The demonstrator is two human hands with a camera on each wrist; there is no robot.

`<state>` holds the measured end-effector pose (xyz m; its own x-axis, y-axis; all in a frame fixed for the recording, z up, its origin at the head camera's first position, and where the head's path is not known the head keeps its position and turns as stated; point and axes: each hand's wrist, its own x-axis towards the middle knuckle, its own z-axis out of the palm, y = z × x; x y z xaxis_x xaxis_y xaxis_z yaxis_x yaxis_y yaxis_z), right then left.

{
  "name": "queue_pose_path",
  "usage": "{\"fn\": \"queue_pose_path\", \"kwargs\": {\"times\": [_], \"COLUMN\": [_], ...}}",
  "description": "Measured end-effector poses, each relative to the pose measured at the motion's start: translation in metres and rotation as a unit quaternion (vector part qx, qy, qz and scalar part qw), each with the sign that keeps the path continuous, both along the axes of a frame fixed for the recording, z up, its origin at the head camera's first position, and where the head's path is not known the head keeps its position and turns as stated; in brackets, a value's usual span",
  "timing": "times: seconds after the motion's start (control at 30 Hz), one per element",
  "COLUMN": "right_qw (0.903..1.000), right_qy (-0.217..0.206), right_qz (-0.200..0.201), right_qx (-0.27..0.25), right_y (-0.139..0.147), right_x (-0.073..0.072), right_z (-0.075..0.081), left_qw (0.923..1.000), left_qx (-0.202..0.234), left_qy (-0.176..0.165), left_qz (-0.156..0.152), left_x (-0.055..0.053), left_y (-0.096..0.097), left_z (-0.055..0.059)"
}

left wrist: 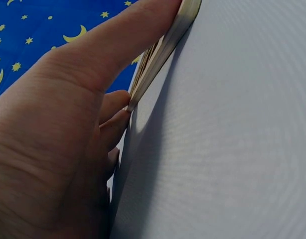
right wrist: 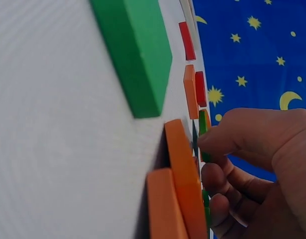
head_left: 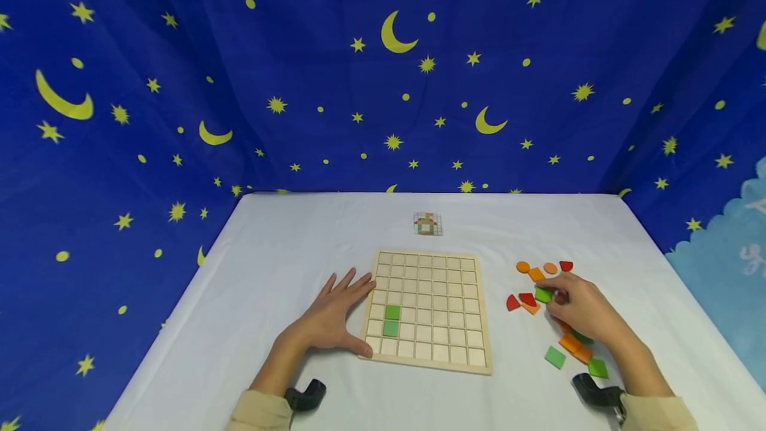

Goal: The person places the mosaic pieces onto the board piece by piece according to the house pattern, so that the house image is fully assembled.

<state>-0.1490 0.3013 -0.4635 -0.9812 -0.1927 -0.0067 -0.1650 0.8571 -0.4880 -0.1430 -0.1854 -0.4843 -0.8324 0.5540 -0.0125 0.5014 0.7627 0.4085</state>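
A wooden grid board (head_left: 420,308) lies on the table, with two green square tiles (head_left: 391,312) in neighbouring cells of its second column. My left hand (head_left: 329,314) is spread at the board's left side; its thumb and fingertips touch the frame, as the left wrist view shows along the board's edge (left wrist: 160,57). Among the loose pieces on the right, my right hand (head_left: 583,304) pinches a green square tile (head_left: 543,294) between thumb and index finger. In the right wrist view the thumb partly hides this tile (right wrist: 202,121), and the other fingers are curled.
Round orange pieces (head_left: 523,267), red quarter-circle pieces (head_left: 512,302), orange tiles (head_left: 576,347) and more green tiles (head_left: 555,356) lie about the right hand. A small pattern card (head_left: 427,224) lies behind the board. Blue star-printed cloth (head_left: 419,85) hangs around the white table (head_left: 287,238).
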Motion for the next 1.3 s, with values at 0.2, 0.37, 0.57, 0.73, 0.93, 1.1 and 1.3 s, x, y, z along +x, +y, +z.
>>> {"fn": "queue_pose_path", "kwargs": {"times": [0.2, 0.37, 0.57, 0.73, 0.93, 1.1, 1.3], "right_qw": [0.9999, 0.9998, 0.9996, 0.9994, 0.9986, 0.9977, 0.9951], "right_qy": [0.007, 0.012, 0.021, 0.034, 0.046, 0.049, 0.072], "right_qz": [-0.001, -0.001, -0.004, 0.001, 0.014, 0.038, 0.064], "right_qx": [-0.01, -0.016, -0.017, -0.012, -0.024, -0.026, -0.022], "right_y": [-0.004, -0.007, -0.009, -0.015, -0.024, -0.031, -0.038], "right_x": [0.001, 0.003, 0.005, 0.007, 0.009, 0.011, 0.012], "right_z": [0.004, 0.007, 0.007, 0.005, 0.004, 0.003, 0.002], "left_qw": [1.0, 1.0, 1.0, 1.0, 1.0, 1.0, 1.0], "left_qx": [-0.003, -0.003, 0.002, 0.001, 0.001, 0.002, -0.001], "left_qy": [-0.005, -0.005, -0.002, 0.0, -0.001, -0.001, -0.002], "left_qz": [0.002, -0.001, -0.006, -0.008, -0.007, -0.007, -0.002], "left_x": [-0.002, -0.002, -0.003, -0.003, -0.003, -0.001, 0.0], "left_y": [0.0, 0.0, 0.0, 0.0, 0.0, 0.001, 0.001], "left_z": [0.001, 0.003, 0.005, 0.005, 0.004, 0.003, 0.003]}}
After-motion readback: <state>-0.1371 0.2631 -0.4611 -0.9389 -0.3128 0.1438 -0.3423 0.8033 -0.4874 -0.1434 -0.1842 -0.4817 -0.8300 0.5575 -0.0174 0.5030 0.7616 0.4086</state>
